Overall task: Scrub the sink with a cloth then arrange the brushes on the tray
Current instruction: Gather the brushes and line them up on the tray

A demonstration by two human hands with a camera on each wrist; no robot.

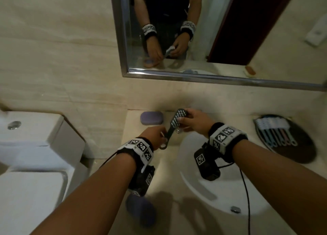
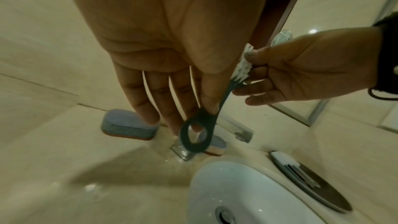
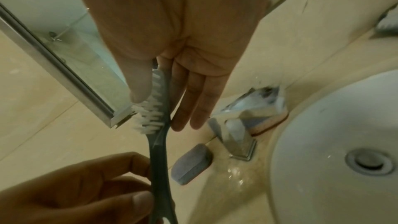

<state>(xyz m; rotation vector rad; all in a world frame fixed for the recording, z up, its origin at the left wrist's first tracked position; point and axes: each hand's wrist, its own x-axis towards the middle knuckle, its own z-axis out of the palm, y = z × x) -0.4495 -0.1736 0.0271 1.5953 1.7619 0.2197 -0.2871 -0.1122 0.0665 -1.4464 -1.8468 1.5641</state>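
Held in the air above the back edge of the counter [image 1: 134,164], just left of the sink [image 1: 212,190] rim: one dark brush [image 1: 172,128] with white bristles, slanting from the left hand [image 1: 154,137] up to the right hand [image 1: 196,122]. Pinched at the lower handle, just above the ring end, between the left thumb and fingertips [image 2: 212,106]; remaining left fingers nearly straight. Pinched again at the bristle head, right thumb [image 3: 140,88] pressing on the bristles, right fingers behind the back of the head. Both grips narrow, closed on the brush.

Likely light, judging by the thin handle and the ease of a two-finger pinch. Handle probably stiff plastic with slight flex at the slim neck below the head; bristles soft and yielding, so a poor place to hold firmly. Possibly slick: water glints on the counter beside the tap [image 3: 234,142], though wetness on the brush itself cannot be confirmed. Best taken at the flat handle or hooked through the ring, leaving the head free to be laid down.

On the dark oval tray [image 1: 300,155] at the right back corner of the counter, a row of brushes [image 1: 276,132] already laid side by side, heads toward the wall. Room beside them appears available, though hard to judge. Two purple sponge pads [image 2: 129,125] at the counter's back edge near the tap.
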